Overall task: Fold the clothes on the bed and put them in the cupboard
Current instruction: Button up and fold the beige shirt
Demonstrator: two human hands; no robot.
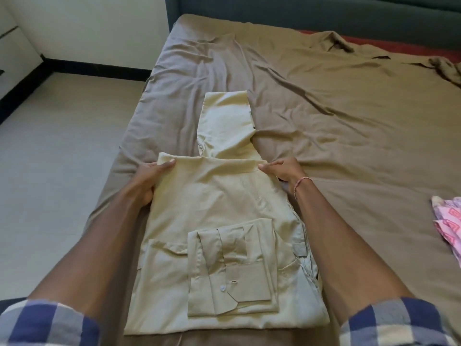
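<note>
Pale yellow shirt [219,196] lies along the near left part of the bed, on a brown sheet [349,121]. Its sleeves are folded in, and a buttoned cuff [224,280] lies on top near the person. A fold is raised across the shirt's middle, with a narrower stretch of cloth lying flat beyond it. Left hand [152,176] grips the fold's left end, thumb on top. Right hand [284,168] grips the right end, fingers curled on the cloth, with a red thread bracelet [300,184] at the wrist. A pink patterned cloth [449,221] sits at the right edge, well apart. Blue checked sleeves [50,323] show at the bottom corners.
</note>
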